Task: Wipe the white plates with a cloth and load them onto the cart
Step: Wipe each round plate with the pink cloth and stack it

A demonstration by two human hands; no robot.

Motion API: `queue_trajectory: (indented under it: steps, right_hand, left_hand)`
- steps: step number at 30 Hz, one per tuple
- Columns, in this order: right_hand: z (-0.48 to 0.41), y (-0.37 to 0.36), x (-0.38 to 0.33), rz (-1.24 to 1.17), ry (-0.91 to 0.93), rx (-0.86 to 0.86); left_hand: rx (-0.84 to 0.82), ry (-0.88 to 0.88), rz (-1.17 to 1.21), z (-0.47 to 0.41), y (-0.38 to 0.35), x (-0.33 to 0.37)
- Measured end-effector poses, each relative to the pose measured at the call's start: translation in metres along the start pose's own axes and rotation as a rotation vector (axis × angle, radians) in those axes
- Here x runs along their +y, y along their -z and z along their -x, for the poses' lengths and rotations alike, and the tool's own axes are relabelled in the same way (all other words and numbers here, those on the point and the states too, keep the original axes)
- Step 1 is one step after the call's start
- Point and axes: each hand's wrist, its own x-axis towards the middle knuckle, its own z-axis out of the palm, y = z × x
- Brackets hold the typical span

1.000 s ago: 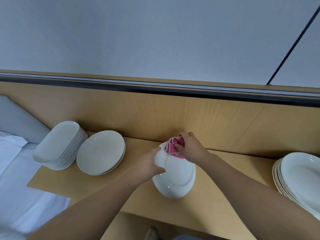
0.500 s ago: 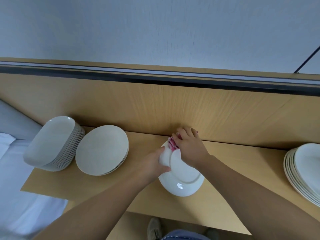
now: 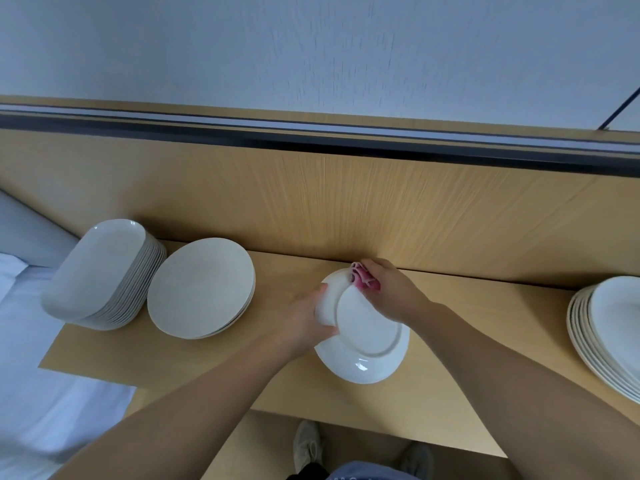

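Over the counter, head view: one white plate (image 3: 367,341) was held between the two hands, low over the wooden counter (image 3: 450,393), with its foot ring turned up toward the camera; I could not tell whether its near edge rested on the wood
Left hand: the left hand (image 3: 304,323) gripped the plate's left rim, thumb curled onto the upturned face, fingers hidden behind
Right hand: the right hand (image 3: 391,292) had its fingers bunched round a pink cloth (image 3: 363,280) and pressed it against the plate's far rim
Other plates: a round stack (image 3: 201,289) and an oblong stack (image 3: 100,268) stood well apart to the left, and a further stack (image 3: 613,327) sat at the right edge
Handling: the glazed china looked stiff, smooth and breakable, probably slippery under a cloth, and fairly weighty for one hand
Where to hold: by the rim seemed best, thumb on one face and fingers on the other, opposite the side being wiped; for carrying, a hand at each opposite rim looked safest
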Motion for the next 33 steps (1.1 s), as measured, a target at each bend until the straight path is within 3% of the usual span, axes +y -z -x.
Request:
queue_trajectory:
  steps: [9,13,24,33]
  right_hand:
    - [-0.015,-0.009,0.003,0.076,0.167,-0.165]
    - [-0.006,-0.005,0.013,0.070,0.111,-0.143]
    - [0.058,-0.017,0.053,-0.095,-0.158,0.123]
    - [0.045,-0.002,0.061,-0.043,-0.032,-0.025]
  left_hand:
    - [-0.113,-0.002,-0.021,-0.003,-0.009,-0.004]
    - [-0.073,-0.003,0.001,-0.003,-0.013,-0.007]
    - [-0.063,0.044,-0.028,0.004,-0.021,-0.014]
    - [-0.240,-0.026,0.054,-0.008,-0.007,-0.005]
